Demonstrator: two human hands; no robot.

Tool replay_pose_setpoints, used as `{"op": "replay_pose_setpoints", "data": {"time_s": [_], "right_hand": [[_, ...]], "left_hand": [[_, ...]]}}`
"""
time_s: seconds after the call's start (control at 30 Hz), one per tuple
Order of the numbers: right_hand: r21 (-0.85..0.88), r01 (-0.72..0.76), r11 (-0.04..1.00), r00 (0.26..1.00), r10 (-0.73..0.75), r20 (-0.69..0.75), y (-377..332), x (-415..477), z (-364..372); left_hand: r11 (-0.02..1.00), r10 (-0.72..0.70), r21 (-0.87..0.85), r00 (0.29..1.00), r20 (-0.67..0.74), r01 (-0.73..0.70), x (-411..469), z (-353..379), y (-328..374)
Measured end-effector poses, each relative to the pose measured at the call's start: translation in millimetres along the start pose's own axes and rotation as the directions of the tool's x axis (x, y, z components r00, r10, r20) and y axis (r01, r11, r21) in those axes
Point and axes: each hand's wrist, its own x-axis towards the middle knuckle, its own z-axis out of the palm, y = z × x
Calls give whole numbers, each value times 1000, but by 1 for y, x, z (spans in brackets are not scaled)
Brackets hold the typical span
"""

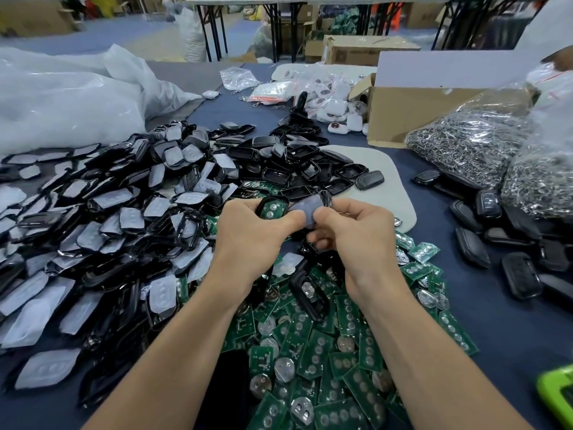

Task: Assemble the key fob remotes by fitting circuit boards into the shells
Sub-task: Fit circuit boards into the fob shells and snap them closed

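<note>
In the head view the left hand (251,231) grips a black shell (263,201) with a green circuit board (271,211) seated in it, while the right hand (356,234), close beside, pinches a grey cover piece (310,209) against that shell's edge. Under both wrists lies a heap of loose circuit boards (325,352), partly hidden by the forearms. Left of the grip spreads a pile of padded shells (108,228), beyond it empty black shells (294,162) spill onto a white mat (393,181), and well apart to its right sit closed fobs (511,252), 2 bags of metal rings (465,144) and a cardboard box (412,110).
</note>
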Motion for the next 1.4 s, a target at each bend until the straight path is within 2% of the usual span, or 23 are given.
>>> {"op": "replay_pose_setpoints", "data": {"time_s": [0.1, 0.2, 0.43, 0.5, 0.67, 0.93, 1.03, 1.1, 1.2, 1.27, 1.33, 1.4], "right_hand": [[-99, 49, 994, 999, -48, 12, -1, -1, -1], [-96, 60, 994, 998, -56, 43, -4, -2, -1], [-125, 64, 990, 988, -80, -129, 1, -7, 4], [-103, 46, 994, 993, -57, -106, 1, -7, 4], [-50, 57, 997, 994, -52, 99, -4, -4, -1], [107, -22, 994, 996, 12, 87, -5, -4, 2], [62, 1, 998, 994, -8, 113, -4, -3, 2], [-52, 62, 997, 985, -53, 164, -4, -1, -4], [-302, 190, 934, 969, -129, 213, -4, 3, -15], [-384, 232, 894, 964, -159, 213, -4, 3, -20], [-351, 248, 903, 963, -192, 188, -4, 3, -21], [-186, 197, 963, 977, -178, 113, -5, 2, -19]], "left_hand": [[1000, 18, -16, 1000, 10, -18, 1, -2, 1], [999, 29, -28, 1000, 4, -29, 3, -4, -1], [994, 110, -26, 994, 2, -110, 2, 0, -4], [994, 105, -32, 994, -1, -105, 1, 0, -4], [998, 63, -3, 994, -92, -64, 1, 2, -3], [999, 10, -29, 989, -145, -15, 5, 4, 2], [997, 76, -9, 980, -181, -79, 2, 3, 2], [994, 106, 22, 977, -186, -103, 0, 2, 0], [988, 126, 96, 989, -79, -118, -3, 0, 0], [984, 138, 115, 990, 12, -138, -4, -1, 0], [982, 153, 113, 988, 11, -153, -5, 1, -1], [992, 126, 29, 992, -32, -125, -3, 1, -2]]}}
